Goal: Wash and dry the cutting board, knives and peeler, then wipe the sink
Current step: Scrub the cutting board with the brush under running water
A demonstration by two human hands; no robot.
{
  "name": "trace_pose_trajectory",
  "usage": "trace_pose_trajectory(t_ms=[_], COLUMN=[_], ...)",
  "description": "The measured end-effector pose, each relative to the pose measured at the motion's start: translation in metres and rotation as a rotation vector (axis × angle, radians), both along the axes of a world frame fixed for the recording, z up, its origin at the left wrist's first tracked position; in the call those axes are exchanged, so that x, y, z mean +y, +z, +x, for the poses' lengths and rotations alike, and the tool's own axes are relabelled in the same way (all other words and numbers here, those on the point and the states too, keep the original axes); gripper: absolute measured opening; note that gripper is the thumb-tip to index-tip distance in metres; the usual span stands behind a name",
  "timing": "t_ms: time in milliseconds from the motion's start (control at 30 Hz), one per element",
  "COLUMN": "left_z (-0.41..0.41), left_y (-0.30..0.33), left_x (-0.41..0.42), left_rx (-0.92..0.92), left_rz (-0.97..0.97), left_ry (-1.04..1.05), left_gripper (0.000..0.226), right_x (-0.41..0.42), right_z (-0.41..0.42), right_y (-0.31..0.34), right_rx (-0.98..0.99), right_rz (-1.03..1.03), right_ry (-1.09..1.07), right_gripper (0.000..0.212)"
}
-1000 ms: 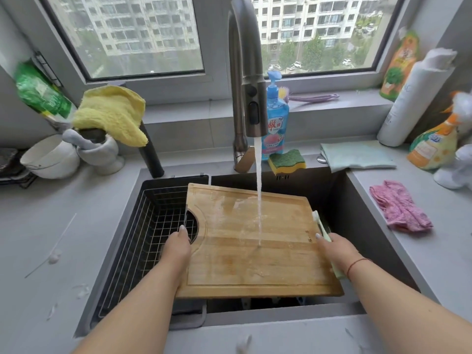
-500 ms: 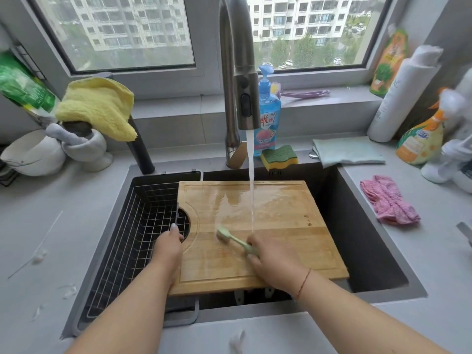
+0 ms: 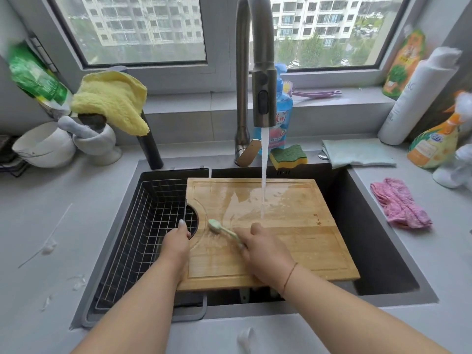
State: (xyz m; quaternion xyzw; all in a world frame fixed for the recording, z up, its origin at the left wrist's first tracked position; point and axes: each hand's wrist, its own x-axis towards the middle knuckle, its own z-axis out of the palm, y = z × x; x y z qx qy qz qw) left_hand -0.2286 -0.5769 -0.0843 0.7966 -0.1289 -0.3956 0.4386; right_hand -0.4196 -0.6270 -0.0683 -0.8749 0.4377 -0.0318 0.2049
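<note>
A wet wooden cutting board (image 3: 293, 238) lies across the dark sink (image 3: 378, 251) under running water from the tap (image 3: 263, 93). My left hand (image 3: 176, 245) grips the board's left edge by its round cut-out. My right hand (image 3: 263, 254) holds a pale green brush (image 3: 222, 229), its head pressed on the board near the cut-out. No knives or peeler are visible.
A black wire basket (image 3: 145, 238) fills the sink's left part. A sponge (image 3: 288, 157), blue soap bottle (image 3: 283, 116) and folded cloth (image 3: 357, 153) sit behind the sink. A pink cloth (image 3: 401, 203) lies on the right counter, a yellow cloth (image 3: 112, 100) and mortar (image 3: 97, 141) at left.
My right hand left the board's right edge, brought the green brush onto the board and moved it leftward toward the cut-out. My left hand kept its grip.
</note>
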Motion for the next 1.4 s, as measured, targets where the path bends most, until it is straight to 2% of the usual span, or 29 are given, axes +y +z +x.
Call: trace_pose_trajectory(t_ms=[67,167,233,367,500,600,667,800,833,1000,1200,1333,1400], left_z=[0.001,0.001,0.001,0.002,0.0,0.002,0.002,0.001,0.001,0.003,0.003,0.001,-0.001], left_y=[-0.001,-0.001,0.001,-0.002,0.001,-0.003,-0.003,-0.001,0.0,-0.003,-0.004,-0.002,0.0], left_x=[0.0,-0.001,0.0,0.001,0.0,0.0,0.001,0.001,0.0,0.0,-0.001,0.001,0.0], left_rx=[0.005,0.015,0.058,0.112,0.057,0.054,0.046,0.015,0.003,-0.017,-0.053,-0.074,-0.088], left_rz=[-0.015,-0.029,-0.036,-0.033,-0.032,-0.027,-0.021,-0.036,-0.032,-0.007,-0.021,-0.015,-0.011], left_ry=[0.013,0.027,0.046,0.074,0.066,0.049,0.05,0.033,0.026,0.016,0.014,0.0,-0.006], left_gripper=[0.049,0.048,0.047,0.047,0.046,0.045,0.045,0.045,0.046,0.048,0.049,0.045,0.045], right_x=[-0.003,0.016,0.019,0.002,0.013,-0.01,-0.016,0.009,0.009,-0.032,-0.015,-0.047,-0.043], right_z=[-0.002,-0.003,0.001,0.002,-0.002,0.0,-0.002,0.007,0.011,0.021,0.043,0.054,0.063], right_y=[0.005,0.018,0.02,0.023,0.019,0.011,0.014,0.028,0.026,0.018,0.017,0.013,0.015], right_rx=[0.004,0.064,0.101,0.11,0.118,0.065,0.045,0.128,0.131,0.102,0.015,0.097,0.047], right_rz=[0.022,0.013,-0.035,0.001,-0.009,-0.002,-0.001,0.002,-0.019,-0.015,0.012,0.011,0.033], right_ry=[0.01,0.283,0.363,0.207,0.319,0.059,-0.008,0.308,0.321,-0.073,0.12,-0.173,-0.139], right_gripper=[0.045,0.045,0.048,0.047,0.048,0.045,0.044,0.039,0.039,0.032,0.031,0.042,0.036])
